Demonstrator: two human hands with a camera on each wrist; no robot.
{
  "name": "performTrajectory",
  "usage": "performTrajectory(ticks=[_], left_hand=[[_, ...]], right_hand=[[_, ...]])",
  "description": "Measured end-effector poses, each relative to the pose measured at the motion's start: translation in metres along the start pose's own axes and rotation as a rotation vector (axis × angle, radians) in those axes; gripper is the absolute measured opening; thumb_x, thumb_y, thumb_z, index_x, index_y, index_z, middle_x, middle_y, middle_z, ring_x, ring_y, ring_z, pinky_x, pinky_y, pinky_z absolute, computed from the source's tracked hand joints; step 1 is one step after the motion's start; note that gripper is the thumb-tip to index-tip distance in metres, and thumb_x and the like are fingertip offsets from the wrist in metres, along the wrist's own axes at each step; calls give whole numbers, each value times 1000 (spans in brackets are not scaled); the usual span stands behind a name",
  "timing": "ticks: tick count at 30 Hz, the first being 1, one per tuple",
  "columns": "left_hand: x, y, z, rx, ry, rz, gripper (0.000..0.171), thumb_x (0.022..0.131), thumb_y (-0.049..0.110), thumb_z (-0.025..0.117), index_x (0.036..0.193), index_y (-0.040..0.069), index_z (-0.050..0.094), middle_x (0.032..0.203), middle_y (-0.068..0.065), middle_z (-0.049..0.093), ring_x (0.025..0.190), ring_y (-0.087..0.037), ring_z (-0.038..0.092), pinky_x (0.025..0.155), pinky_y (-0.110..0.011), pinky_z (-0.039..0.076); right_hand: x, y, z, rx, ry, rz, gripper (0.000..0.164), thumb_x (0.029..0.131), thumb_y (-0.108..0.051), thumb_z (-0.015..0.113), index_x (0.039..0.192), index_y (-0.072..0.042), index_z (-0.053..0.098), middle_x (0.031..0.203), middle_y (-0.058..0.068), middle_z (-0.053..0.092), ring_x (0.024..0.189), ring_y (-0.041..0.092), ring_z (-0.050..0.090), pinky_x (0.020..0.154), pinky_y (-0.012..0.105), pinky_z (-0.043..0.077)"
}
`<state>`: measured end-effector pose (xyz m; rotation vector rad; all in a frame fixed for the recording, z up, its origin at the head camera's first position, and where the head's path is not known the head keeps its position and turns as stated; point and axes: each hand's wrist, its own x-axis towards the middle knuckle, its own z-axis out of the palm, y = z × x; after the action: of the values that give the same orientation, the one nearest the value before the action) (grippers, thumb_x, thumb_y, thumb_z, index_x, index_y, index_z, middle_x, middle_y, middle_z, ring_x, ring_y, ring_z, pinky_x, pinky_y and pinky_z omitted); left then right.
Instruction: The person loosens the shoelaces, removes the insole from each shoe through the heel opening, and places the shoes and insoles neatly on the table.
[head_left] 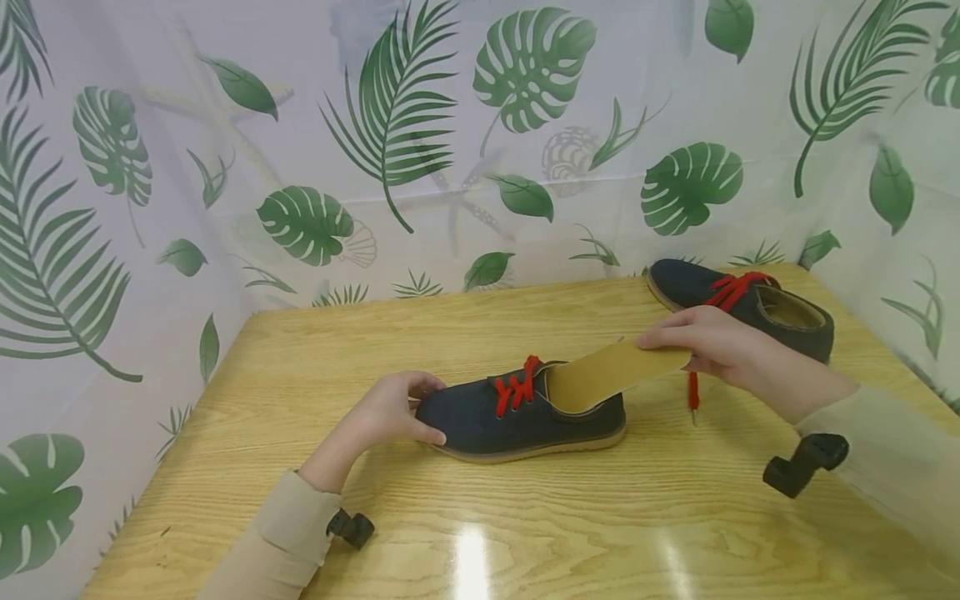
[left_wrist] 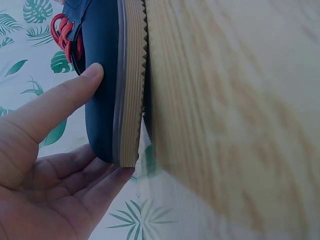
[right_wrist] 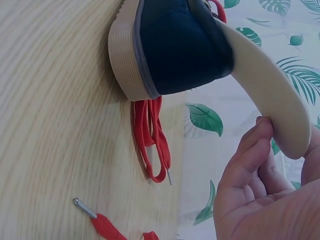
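A navy lace-up shoe point(head_left: 476, 421) with a pale ridged sole sits on the table, its toe pointing left. Around that toe my left hand point(head_left: 390, 412) has its grip, thumb on the near side and fingers at the tip, as the left wrist view shows. My right hand point(head_left: 723, 346) pinches the heel end of a tan insole point(head_left: 603, 371). The insole slopes down through the shoe's opening, and its front part is hidden inside. In the right wrist view, the pale underside of the insole point(right_wrist: 272, 87) bends out past the shoe's heel point(right_wrist: 180, 55).
A second navy shoe point(head_left: 686, 279) with red laces lies at the back right, behind my right forearm. Loose red lace ends point(right_wrist: 157, 145) trail on the wooden table point(head_left: 600, 508). A leaf-patterned cloth point(head_left: 450, 167) hangs behind the table.
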<state>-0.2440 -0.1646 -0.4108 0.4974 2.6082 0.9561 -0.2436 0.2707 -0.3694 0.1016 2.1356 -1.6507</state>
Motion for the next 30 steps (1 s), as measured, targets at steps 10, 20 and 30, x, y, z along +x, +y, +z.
performTrajectory(ticks=[10,20,30], left_hand=[[1,1,0,-7,-1,-4,66,77,9,96,136,5,67,131,-14,70,126,-34,66,108,-47,57],[3,-1,0,17,-3,3,66,77,10,96,136,5,67,132,-15,70,127,-35,66,107,-47,58],[3,0,-1,29,1,1,66,77,11,96,136,6,67,133,-14,70,127,-36,66,107,-47,58]], right_hand=[[-6,1,-8,-6,-1,-5,13,102,-15,70,98,-21,81,89,-11,77,80,5,75,79,23,64],[-10,-1,-16,-12,19,-2,20,103,-15,69,92,-26,81,89,-13,77,82,2,75,80,20,63],[-14,-1,-24,-17,22,0,23,104,-16,68,89,-28,80,90,-14,77,84,3,74,83,20,62]])
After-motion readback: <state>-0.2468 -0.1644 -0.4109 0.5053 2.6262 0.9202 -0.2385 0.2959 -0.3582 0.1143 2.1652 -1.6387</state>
